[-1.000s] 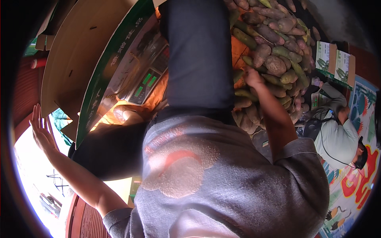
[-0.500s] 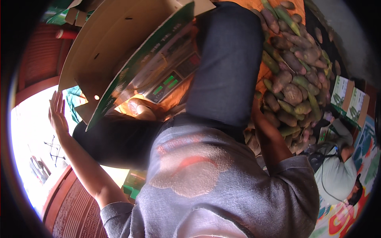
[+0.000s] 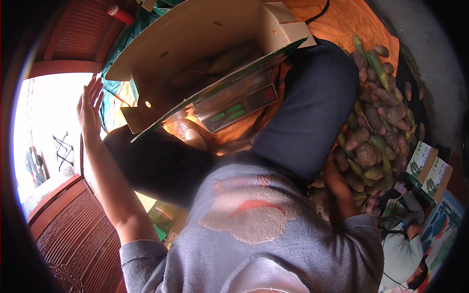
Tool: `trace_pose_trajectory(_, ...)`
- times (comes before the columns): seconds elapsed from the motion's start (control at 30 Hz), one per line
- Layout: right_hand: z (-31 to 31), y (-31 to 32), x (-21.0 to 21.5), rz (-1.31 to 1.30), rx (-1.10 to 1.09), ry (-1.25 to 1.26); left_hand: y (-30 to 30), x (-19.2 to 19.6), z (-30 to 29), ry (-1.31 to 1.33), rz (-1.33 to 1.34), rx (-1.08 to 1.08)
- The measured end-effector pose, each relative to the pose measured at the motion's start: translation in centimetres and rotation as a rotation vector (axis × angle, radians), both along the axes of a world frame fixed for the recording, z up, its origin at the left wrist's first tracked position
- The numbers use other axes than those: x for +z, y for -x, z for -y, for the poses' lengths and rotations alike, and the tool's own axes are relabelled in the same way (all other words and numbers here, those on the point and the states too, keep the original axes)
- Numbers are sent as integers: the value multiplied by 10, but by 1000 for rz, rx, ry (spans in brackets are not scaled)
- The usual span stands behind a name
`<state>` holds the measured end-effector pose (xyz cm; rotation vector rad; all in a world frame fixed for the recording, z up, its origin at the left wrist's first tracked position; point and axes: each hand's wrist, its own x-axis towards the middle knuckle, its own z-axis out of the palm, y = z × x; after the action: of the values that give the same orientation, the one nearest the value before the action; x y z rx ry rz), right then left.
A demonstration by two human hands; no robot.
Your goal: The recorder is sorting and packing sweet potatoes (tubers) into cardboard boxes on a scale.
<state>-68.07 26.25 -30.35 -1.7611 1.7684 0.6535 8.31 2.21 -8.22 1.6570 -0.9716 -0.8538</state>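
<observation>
One head view shows your left hand [image 3: 89, 107] raised near the end of the open cardboard box [image 3: 181, 41], its grip spread and empty, perhaps for balance. Your right forearm [image 3: 337, 190] reaches beside your bent thigh [image 3: 312, 110] toward the heaped tubers [image 3: 376, 132]; the hand is hidden, so you cannot tell whether its grip is spread or pinching one. An orange sheet [image 3: 359, 24] lies under part of the heap, likely keeping it clean. The scale [image 3: 237, 113] has its lit displays exposed, probably for easy reading.

A carved wooden panel [image 3: 80, 234] stands left, a pale-shirted co-worker [image 3: 403, 251] right, a red cylinder [image 3: 120, 14] near the top
</observation>
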Motion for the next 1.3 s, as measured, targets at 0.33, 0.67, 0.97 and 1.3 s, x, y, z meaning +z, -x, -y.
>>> trace_pose_trajectory(0.33,25,0,41,147,-212,-128,31,33,33,88,141,-124)
trace_pose_trajectory(0.67,88,107,116,713,-1208,164,56,37,67,186,255,-396)
trace_pose_trajectory(0.97,263,-3,325,1483,-952,441,69,34,60,147,183,-508)
trace_pose_trajectory(1.3,375,-332,372,406,577,68,59,22,43,151,572,-483)
